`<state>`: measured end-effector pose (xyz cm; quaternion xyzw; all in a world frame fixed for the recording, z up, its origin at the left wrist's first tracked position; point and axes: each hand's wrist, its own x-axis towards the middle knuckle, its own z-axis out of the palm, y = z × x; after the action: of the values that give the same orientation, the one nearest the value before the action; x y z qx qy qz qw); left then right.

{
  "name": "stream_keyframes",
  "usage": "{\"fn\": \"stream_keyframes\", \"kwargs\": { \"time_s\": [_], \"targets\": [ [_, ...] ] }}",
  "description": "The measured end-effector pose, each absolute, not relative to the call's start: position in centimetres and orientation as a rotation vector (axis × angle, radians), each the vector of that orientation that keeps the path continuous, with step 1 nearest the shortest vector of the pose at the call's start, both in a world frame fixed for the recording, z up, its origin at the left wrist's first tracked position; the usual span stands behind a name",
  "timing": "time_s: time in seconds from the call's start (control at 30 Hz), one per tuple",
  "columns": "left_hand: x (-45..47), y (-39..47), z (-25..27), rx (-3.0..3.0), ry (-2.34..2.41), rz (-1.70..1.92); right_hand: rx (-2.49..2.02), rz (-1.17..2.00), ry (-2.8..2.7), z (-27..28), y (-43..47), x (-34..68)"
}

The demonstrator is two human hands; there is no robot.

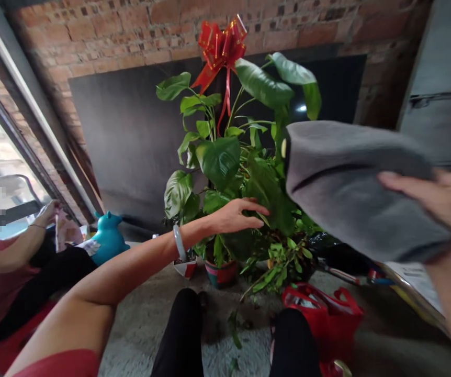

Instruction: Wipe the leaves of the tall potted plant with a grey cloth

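grey concrete floor, potted plants, red bag, teal toy

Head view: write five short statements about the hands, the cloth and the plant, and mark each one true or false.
1. The right hand holds a grey cloth. True.
2. The left hand holds a pair of scissors. False: its grip is open and empty, with the fingers reaching in among the leaves of the plant.
3. A red ribbon bow sits at the top of the plant. True.
4. The plant stands in front of a white tiled wall. False: a dark panel and a brick wall are behind it.
5. A red bag lies on the floor near the plant. True.
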<state>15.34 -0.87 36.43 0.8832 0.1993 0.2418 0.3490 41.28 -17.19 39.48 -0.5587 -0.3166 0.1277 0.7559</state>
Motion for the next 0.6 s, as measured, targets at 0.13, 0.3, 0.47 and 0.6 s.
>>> {"fn": "stream_keyframes", "kwargs": {
  "time_s": [0.13,0.3,0.47,0.6],
  "targets": [
    [16.4,-1.2,35.2,2.099,0.476,0.749,-1.415,0.523,-1.033,34.1,-14.6,39.0],
    [15.4,-1.7,34.1,2.008,0.522,0.82,-1.583,0.386,-1.054,32.2,-17.9,40.1],
    [16.3,-2.1,32.5,1.904,0.578,0.879,-1.249,0.034,-0.731,35.5,-16.4,39.9],
    [15.6,-2.4,29.8,1.86,0.555,0.887,-1.433,0.472,-0.856,31.8,-13.1,37.6]
  ]
}}
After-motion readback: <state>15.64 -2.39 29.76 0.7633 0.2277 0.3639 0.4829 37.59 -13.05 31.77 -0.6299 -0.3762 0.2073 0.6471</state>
